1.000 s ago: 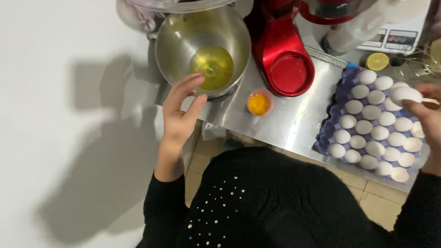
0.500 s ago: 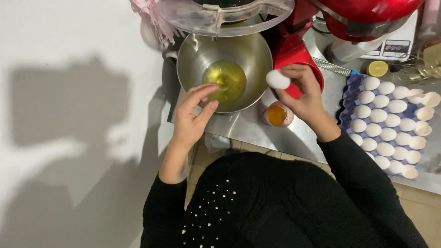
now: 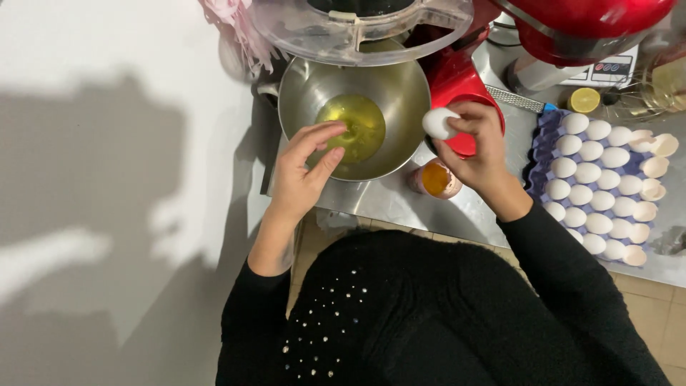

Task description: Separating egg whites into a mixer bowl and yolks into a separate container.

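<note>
While pinched by right hand (image 3: 480, 154): smooth white egg (image 3: 439, 123).

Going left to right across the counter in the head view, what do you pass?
Left hand → steel bowl of egg whites → small cup of yolk → right hand holding a white egg → egg tray with eggs and some empty shells.
</note>
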